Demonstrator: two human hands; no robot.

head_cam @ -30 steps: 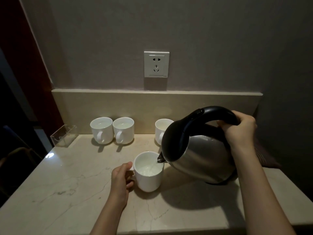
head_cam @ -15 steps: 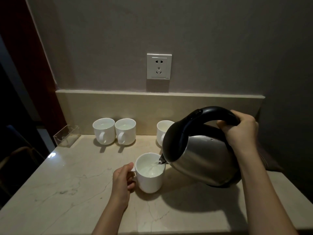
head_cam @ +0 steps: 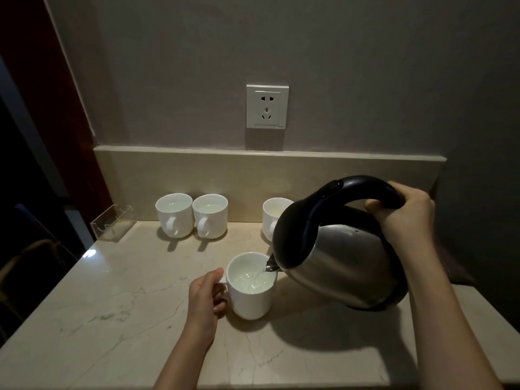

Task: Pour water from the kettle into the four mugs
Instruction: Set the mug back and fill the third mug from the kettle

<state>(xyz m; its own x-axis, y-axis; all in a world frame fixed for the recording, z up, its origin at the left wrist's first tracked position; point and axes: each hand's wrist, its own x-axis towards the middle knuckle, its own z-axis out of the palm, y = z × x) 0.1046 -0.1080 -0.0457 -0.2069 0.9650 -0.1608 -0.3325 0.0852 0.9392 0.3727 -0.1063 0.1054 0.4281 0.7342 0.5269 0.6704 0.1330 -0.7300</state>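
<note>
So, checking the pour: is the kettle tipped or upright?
Tipped: the kettle leans spout-down over the front mug, water streaming in.

I see a pale marble tabletop (head_cam: 112, 319); near its front stands one white mug (head_cam: 250, 299) holding water. Along the back edge stand a touching pair of mugs (head_cam: 191, 216), a third mug (head_cam: 274, 215) apart to their right, and a clear plastic holder (head_cam: 112, 228) at the far left.

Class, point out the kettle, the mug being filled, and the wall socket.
kettle (head_cam: 337, 260), head view, steel body.
mug being filled (head_cam: 253, 301), head view, outer wall.
wall socket (head_cam: 267, 106), head view, faceplate centre.
</note>
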